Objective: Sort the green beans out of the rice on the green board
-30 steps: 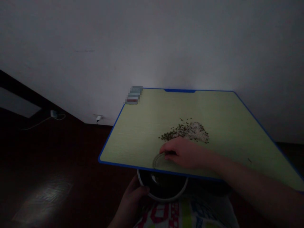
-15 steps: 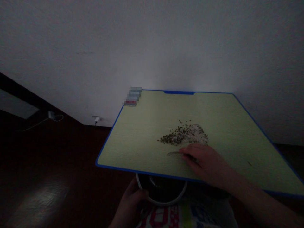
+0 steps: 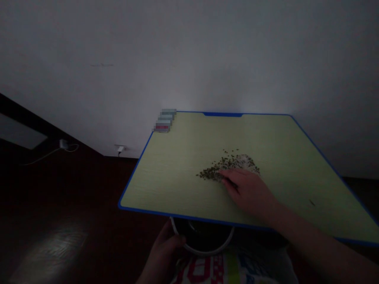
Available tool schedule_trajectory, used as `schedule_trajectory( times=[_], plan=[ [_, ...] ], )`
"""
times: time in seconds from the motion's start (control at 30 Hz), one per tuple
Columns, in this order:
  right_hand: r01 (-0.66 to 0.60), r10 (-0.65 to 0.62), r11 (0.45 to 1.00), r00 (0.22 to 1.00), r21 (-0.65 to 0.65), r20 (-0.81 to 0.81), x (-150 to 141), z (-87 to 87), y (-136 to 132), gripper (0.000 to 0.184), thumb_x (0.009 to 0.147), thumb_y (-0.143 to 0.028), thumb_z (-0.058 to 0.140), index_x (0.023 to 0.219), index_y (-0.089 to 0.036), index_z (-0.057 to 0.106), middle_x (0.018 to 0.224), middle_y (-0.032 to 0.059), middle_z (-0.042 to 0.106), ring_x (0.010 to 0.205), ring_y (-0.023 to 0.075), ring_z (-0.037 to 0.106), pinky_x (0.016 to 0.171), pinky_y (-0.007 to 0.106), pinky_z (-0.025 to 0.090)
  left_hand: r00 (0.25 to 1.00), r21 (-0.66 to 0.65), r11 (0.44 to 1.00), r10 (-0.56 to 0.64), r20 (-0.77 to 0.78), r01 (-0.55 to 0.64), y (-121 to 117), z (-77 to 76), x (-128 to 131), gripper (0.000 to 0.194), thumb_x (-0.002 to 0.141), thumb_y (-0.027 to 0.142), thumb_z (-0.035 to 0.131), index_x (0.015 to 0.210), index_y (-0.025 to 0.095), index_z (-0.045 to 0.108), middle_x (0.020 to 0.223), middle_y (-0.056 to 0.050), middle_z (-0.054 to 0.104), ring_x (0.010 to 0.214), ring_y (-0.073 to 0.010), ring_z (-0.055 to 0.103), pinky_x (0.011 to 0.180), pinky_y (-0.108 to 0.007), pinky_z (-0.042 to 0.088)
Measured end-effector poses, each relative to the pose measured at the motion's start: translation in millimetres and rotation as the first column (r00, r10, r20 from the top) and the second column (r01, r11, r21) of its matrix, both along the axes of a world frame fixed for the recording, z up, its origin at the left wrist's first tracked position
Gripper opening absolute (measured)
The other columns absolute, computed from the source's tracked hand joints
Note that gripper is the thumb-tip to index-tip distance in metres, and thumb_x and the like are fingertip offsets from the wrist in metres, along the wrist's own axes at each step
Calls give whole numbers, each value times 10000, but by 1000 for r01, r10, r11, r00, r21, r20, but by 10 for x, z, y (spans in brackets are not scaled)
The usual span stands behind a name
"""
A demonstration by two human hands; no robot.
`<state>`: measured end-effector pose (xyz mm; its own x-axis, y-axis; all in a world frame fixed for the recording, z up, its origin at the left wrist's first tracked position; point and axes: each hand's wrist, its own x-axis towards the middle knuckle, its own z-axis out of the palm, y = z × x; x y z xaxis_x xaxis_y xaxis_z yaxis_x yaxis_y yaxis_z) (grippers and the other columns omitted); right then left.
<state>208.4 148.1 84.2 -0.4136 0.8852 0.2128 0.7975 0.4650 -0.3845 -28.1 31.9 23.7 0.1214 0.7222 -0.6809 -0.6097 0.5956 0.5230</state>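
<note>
A pile of dark beans and white grains (image 3: 209, 172), like rice, lies on the pale folding table (image 3: 166, 173). My right hand (image 3: 247, 189) is at the pile's near edge, its fingers closed round a slim, spoon-like utensil. Its head is mostly hidden among the grains and fingers. Below the table's front edge, my left hand (image 3: 167, 248) grips the left rim of a dark-inside bowl (image 3: 207, 236) with a light rim. The bowl is held partly under the tabletop, and its contents are too dark to make out.
A blurred-out flat item (image 3: 165, 120) sits on the table's far left corner. One small dark scrap (image 3: 312, 202) lies at the right. The table's blue far edge meets the wall (image 3: 189, 55). A plugged-in charger (image 3: 121, 149) is low on the wall at left.
My right hand has moved forward and slightly left, from bare tabletop into the near edge of the pile, carrying the utensil. My left hand and the bowl have stayed nearly still.
</note>
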Motion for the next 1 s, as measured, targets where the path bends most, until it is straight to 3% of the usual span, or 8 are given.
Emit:
schedule_trajectory(
  times=[0.27, 0.77, 1.0],
  plan=[
    [-48, 48, 999, 999, -3, 8, -99, 39, 109, 314, 897, -163, 460, 1116, -94, 674, 1045, 130, 722, 954, 238, 659, 857, 385, 512, 1000, -6, 1000, 1, -8, -1, 23, 22, -2, 467, 620, 41, 634, 1063, 188, 641, 877, -68, 798, 825, -275, 733, 757, -397, 555],
    [-56, 56, 998, 998, 43, -2, -66, 8, 24, 279, 899, -171, 480, 1090, -132, 679, 986, 96, 735, 903, 206, 674, 819, 353, 536, 998, 16, 1000, 24, 59, -25, 40, 45, 1, 482, 618, 31, 644, 1070, 196, 659, 917, -74, 795, 894, -279, 723, 808, -402, 539],
    [-55, 55, 996, 998, 70, 1, -87, -11, 85, 279, 901, -174, 479, 1088, -122, 679, 977, 104, 736, 876, 217, 677, 792, 371, 544, 998, 19, 1000, 16, 54, -17, 15, -17, -24, 490, 617, 20, 631, 1076, 188, 650, 919, -83, 793, 880, -272, 725, 805, -402, 541]
  ],
)
